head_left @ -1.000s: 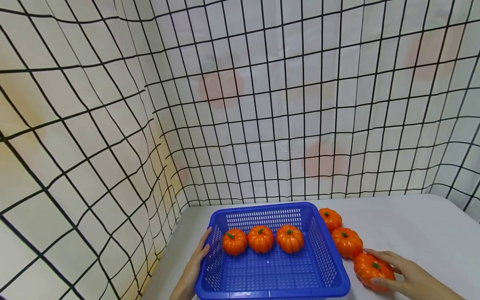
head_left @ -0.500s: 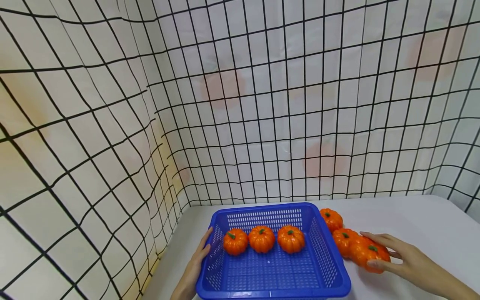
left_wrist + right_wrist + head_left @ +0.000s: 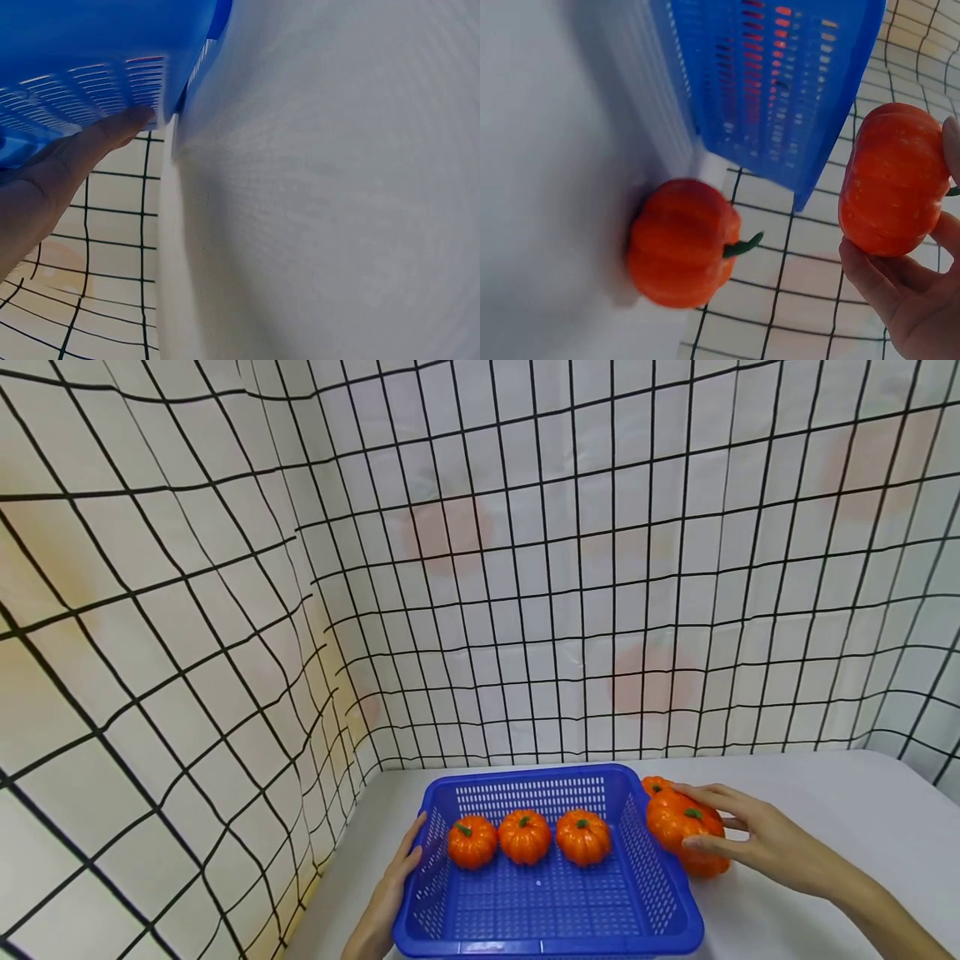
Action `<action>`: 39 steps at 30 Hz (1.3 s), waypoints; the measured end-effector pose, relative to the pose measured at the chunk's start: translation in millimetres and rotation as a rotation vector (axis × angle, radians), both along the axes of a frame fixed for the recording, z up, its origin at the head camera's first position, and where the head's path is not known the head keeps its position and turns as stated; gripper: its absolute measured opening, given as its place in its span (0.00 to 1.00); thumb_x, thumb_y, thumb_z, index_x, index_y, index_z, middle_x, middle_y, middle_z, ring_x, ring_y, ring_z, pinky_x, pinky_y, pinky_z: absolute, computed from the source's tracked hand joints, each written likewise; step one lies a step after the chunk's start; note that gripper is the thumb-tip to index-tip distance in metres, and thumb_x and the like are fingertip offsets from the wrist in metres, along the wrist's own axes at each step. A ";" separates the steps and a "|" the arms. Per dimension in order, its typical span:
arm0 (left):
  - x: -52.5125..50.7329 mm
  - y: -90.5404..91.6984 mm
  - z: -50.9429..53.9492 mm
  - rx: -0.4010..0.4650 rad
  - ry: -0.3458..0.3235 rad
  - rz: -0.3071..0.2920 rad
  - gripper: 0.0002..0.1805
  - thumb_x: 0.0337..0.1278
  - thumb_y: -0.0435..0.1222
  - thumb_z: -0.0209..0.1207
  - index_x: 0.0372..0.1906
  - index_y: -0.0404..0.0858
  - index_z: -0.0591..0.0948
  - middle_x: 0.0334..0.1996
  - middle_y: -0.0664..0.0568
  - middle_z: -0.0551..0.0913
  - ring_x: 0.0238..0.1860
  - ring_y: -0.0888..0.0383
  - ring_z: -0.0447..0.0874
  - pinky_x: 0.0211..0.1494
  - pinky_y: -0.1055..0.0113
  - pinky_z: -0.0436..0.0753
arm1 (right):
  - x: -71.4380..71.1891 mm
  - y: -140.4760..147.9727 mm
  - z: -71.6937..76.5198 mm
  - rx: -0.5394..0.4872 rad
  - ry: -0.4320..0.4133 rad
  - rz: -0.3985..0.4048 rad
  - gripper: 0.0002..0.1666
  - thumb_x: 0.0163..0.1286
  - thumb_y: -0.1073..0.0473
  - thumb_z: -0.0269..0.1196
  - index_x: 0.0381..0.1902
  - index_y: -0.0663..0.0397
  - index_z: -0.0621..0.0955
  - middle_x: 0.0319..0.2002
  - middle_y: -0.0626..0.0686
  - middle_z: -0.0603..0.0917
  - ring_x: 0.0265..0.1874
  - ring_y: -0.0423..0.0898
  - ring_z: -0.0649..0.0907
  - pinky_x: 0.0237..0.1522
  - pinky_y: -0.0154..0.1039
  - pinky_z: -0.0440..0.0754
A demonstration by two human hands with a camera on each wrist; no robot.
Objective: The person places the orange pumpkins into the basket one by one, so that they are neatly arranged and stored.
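My right hand [image 3: 776, 839] grips a small orange pumpkin [image 3: 678, 817] between thumb and fingers, up beside the basket's right rim. In the right wrist view this held pumpkin [image 3: 892, 180] is lifted off the table. Below it a second pumpkin [image 3: 705, 863], partly covered, sits on the table against the basket. Behind peeks a third pumpkin [image 3: 654, 784], mostly hidden. The blue plastic basket [image 3: 547, 945] holds three pumpkins in a row: left [image 3: 472, 842], middle [image 3: 525, 837], right [image 3: 583, 837]. My left hand [image 3: 384, 897] rests its extended fingers against the basket's left outer wall.
The basket stands on a white table [image 3: 817, 793]. A black grid net [image 3: 525, 610] over pale, patterned sheeting rises behind the table and along its left side. The front half of the basket floor [image 3: 540, 910] shows bare plastic.
My right hand has lifted the nearest pumpkin off the table and carried it left and away from me, over the other pumpkins to the basket's right rim. The left hand stays put.
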State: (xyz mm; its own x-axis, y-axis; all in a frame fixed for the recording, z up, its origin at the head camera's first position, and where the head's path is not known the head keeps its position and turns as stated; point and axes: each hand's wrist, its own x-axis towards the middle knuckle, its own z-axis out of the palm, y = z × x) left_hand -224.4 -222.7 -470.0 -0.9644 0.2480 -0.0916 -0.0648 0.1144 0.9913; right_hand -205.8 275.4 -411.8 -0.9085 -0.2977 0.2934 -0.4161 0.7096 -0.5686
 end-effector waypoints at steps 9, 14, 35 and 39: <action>-1.4 2.2 0.0 0.005 0.009 0.001 0.34 0.82 0.56 0.37 0.85 0.61 0.45 0.85 0.40 0.34 0.82 0.28 0.37 0.77 0.31 0.56 | -2.2 -44.0 5.3 -0.105 -0.019 0.115 0.38 0.69 0.48 0.70 0.75 0.31 0.73 0.72 0.65 0.75 0.69 0.75 0.72 0.56 0.77 0.75; -0.4 1.1 -0.6 0.005 0.014 -0.006 0.34 0.82 0.56 0.36 0.85 0.59 0.44 0.85 0.39 0.34 0.82 0.28 0.38 0.76 0.36 0.61 | -5.1 -69.6 6.8 -0.120 -0.029 0.172 0.37 0.68 0.46 0.71 0.74 0.35 0.75 0.66 0.55 0.81 0.64 0.66 0.78 0.56 0.65 0.82; 0.5 0.9 1.1 -0.009 -0.013 0.048 0.36 0.81 0.57 0.38 0.85 0.59 0.45 0.85 0.39 0.32 0.82 0.26 0.32 0.78 0.25 0.43 | -19.8 -178.1 -1.1 -0.149 -0.226 0.342 0.40 0.66 0.41 0.72 0.73 0.44 0.76 0.64 0.58 0.79 0.55 0.51 0.81 0.53 0.48 0.86; -0.2 1.9 -0.4 -0.002 0.000 0.030 0.35 0.81 0.57 0.39 0.85 0.60 0.45 0.85 0.39 0.33 0.82 0.26 0.32 0.78 0.25 0.44 | -22.6 -190.4 -6.8 -0.154 -0.251 0.363 0.40 0.64 0.43 0.74 0.72 0.46 0.77 0.69 0.63 0.77 0.61 0.59 0.81 0.59 0.63 0.82</action>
State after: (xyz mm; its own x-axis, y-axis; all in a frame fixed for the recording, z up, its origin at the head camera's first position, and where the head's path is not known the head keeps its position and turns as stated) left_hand -224.5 -220.8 -470.4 -0.9713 0.2191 -0.0922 -0.0682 0.1147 0.9911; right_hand -228.4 84.9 -418.6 -0.8024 -0.5794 0.1430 -0.4576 0.4435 -0.7707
